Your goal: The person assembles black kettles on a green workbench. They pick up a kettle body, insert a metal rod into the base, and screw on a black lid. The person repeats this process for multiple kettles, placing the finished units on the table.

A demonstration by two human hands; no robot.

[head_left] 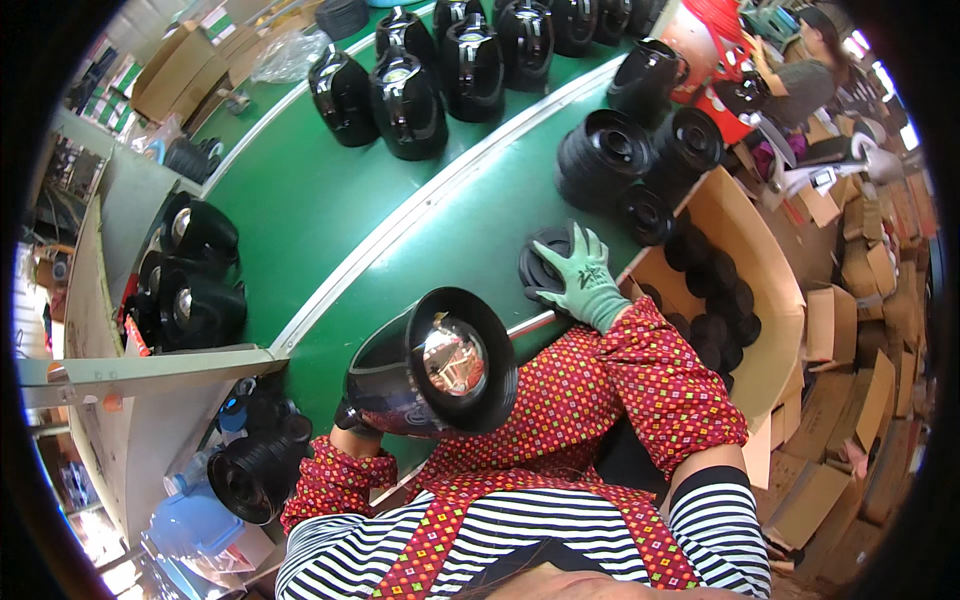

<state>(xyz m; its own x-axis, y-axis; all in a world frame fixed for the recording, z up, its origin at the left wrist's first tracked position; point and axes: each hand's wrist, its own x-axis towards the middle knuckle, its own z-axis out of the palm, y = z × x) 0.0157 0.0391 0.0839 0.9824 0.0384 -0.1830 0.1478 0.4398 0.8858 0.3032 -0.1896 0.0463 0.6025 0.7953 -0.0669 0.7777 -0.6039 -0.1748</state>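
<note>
A glossy black vacuum jug body [385, 370] is held tilted in front of me, its wide end facing up at me with a mirror-like silver bottom [455, 355] inside. My left hand [360, 432] grips it from the lower left; the jug hides most of the fingers. On the green worktop, my right hand [587, 280], in a pale green glove, has its fingers bent over a flat black round base [541, 262]. Stacks of black ring-shaped parts [600, 160] stand just beyond that hand.
An open cardboard box [765, 290] with black round parts stands at my right. Several black jugs [410, 105] line the far side beyond a white rail [440, 200]; more jugs [205, 300] lie at left. A co-worker [805, 75] is at the far right, near red jugs [705, 45].
</note>
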